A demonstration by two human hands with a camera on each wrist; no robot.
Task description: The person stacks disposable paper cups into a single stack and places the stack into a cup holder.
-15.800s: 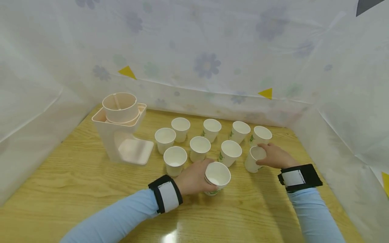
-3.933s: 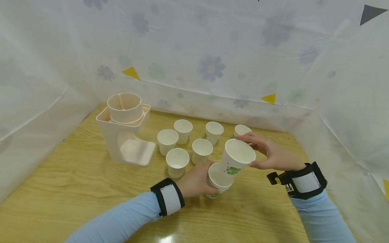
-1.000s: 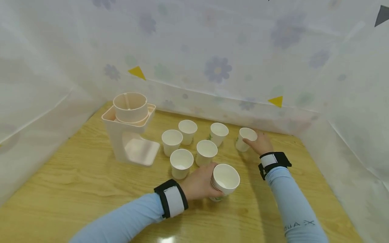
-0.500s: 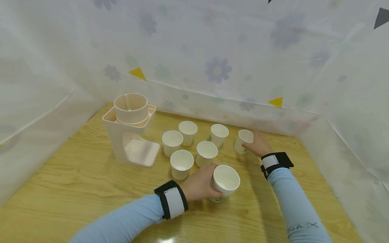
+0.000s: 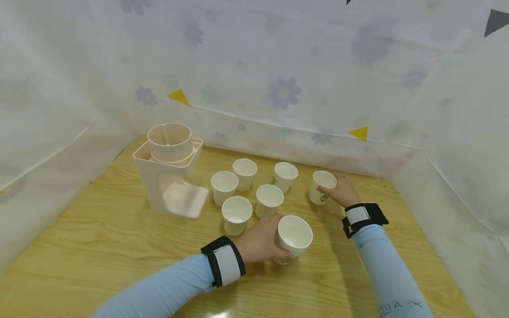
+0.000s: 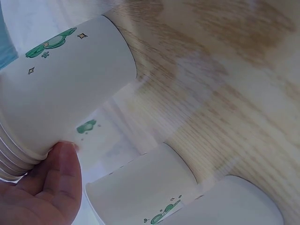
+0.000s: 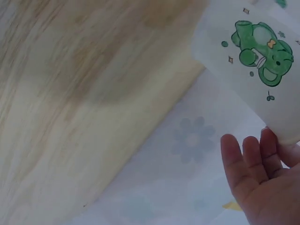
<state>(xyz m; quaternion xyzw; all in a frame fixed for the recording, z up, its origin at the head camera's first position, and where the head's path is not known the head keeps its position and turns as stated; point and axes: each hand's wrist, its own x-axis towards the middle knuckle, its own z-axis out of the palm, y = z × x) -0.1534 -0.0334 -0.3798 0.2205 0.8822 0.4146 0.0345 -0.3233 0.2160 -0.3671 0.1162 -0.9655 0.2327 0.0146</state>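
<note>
My left hand (image 5: 260,240) grips a stack of nested white paper cups (image 5: 295,234) at the front middle. In the left wrist view, several rims of the stack (image 6: 70,79) show one above another, with the fingers (image 6: 63,171) curled near them. Toward the back right, my right hand (image 5: 343,191) holds a single paper cup (image 5: 318,191) near its rim, thumb on the near side. A green bear is printed on this paper cup (image 7: 255,70) in the right wrist view, where some fingers (image 7: 232,154) extend away from its wall.
Several more paper cups (image 5: 269,198) stand upright, mouths up, left of and behind the stack. A cream drip-coffee-maker-shaped appliance (image 5: 169,172) stands at the back left. Pale flowered sheeting (image 5: 254,79) walls in the wooden table (image 5: 131,247) at the back and sides.
Several cups have left the table's right side, and the stack in my left hand has more rims. My right hand, earlier holding a cup over the stack, is now at the back-right cup.
</note>
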